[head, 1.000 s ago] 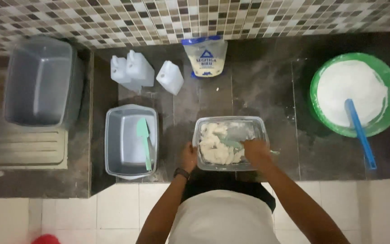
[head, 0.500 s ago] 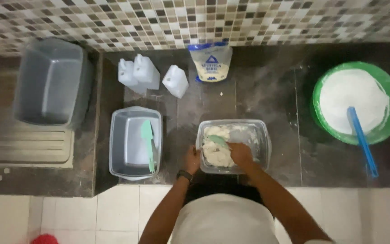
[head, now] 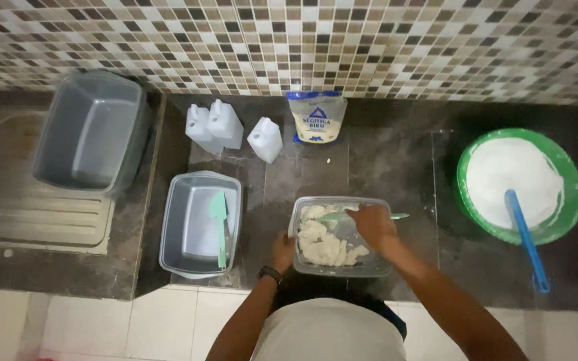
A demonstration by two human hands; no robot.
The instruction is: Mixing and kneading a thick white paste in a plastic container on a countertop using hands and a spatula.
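Observation:
A clear rectangular container [head: 372,267] of pale dough [head: 319,244] sits on the dark counter in front of me. My left hand [head: 282,251] grips the container's left rim. Above the middle of the container, my right hand [head: 371,226] is closed on a light green spatula [head: 334,216], whose blade points left over the dough and whose handle sticks out to the right.
A grey tub [head: 188,230] holding a green spatula [head: 219,224] stands left of the container. A larger grey tub [head: 88,137] is further left. Three white jugs [head: 225,127] and a flour bag [head: 316,117] line the tiled wall. A green bowl [head: 570,194] of white powder with a blue spoon [head: 526,241] sits right.
My right hand has lifted from the dough's right side toward the container's middle, with the spatula now lying across it. The view has shifted slightly. My left hand stays on the rim.

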